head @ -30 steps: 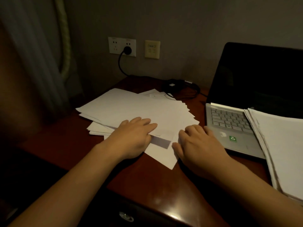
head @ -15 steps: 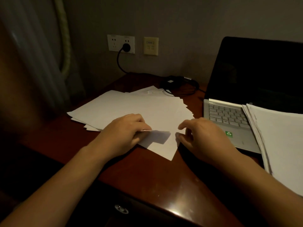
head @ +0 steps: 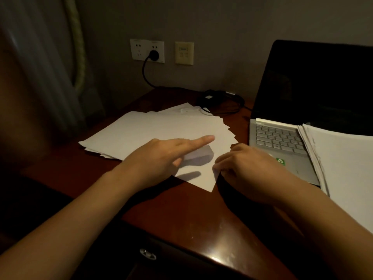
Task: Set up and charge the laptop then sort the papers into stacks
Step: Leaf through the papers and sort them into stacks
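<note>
A fanned spread of white papers (head: 153,130) lies on the dark wooden desk (head: 187,217). My left hand (head: 161,158) hovers over the near part of the spread with its fingers stretched out flat, casting a shadow on the sheets. My right hand (head: 248,168) pinches the right edge of the nearest sheet between thumb and fingers. To the right stands the open laptop (head: 282,142) with a dark screen. A second stack of white papers (head: 343,158) rests on the laptop's right side.
A black plug (head: 154,55) sits in the wall socket, its cable running down to a black charger brick (head: 218,100) behind the papers. A beige wall switch (head: 184,53) is beside the socket. A curtain hangs at left. A drawer knob (head: 148,254) shows below the desk edge.
My left hand has lifted off the sheets and stretched its fingers forward. My right hand has curled from lying flat and taken hold of a sheet's edge. The view has shifted slightly.
</note>
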Motion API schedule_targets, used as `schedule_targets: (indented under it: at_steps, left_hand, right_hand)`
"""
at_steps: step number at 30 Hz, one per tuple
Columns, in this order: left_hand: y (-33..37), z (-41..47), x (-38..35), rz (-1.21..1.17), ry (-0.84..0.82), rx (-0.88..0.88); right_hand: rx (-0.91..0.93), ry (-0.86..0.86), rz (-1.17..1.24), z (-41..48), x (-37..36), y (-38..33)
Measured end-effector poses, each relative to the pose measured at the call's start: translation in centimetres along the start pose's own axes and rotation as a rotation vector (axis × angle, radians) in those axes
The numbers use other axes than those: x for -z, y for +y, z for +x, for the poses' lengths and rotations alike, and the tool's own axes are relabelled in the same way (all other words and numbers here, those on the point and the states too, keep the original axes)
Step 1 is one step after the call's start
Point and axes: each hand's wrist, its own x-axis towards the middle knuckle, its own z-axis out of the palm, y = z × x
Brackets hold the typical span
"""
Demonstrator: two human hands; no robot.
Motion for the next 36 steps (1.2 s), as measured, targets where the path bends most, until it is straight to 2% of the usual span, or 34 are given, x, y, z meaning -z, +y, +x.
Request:
schedule_targets:
  at_steps: [7, 12, 16, 19, 23, 27, 32, 36]
  left_hand:
    - [-0.4, 2.0, 0.1, 0.070, -0.217, -0.092]
    - [-0.7, 3.1, 0.3, 0.151, -0.325, -0.100]
    - [-0.9, 4.0, 0.4, 0.217, -0.323, -0.177]
    - [-1.3, 4.3, 0.4, 0.203, -0.359, -0.145]
    - [-1.7, 4.3, 0.5, 0.065, -0.267, -0.053]
    - [-2.0, 4.2, -0.1, 0.115, -0.160, 0.015]
    - [-1.6, 4.2, 0.2, 0.128, -0.225, 0.001]
    - [-1.8, 4.2, -0.4, 0.193, -0.260, -0.096]
  right_hand:
    - [-0.159, 0.005, -0.061, 0.0, -1.2, 0.6]
    - [-0.127, 0.093, -0.012, 0.2, -0.8, 1.1]
    - [-0.188, 0.113, 0.038, 0.1, -0.1, 1.1]
    - [-0.255, 0.153, 0.065, 0.3, -0.4, 2.0]
    - [-0.271, 0.166, 0.024, 0.7, -1.0, 2.6]
    - [-0.208, 0.162, 0.025, 0.7, -1.3, 2.3]
    - [-0.184, 0.080, 0.073, 0.5, -1.5, 1.9]
    - [-0.196, 0.072, 0.082, 0.5, -1.4, 1.9]
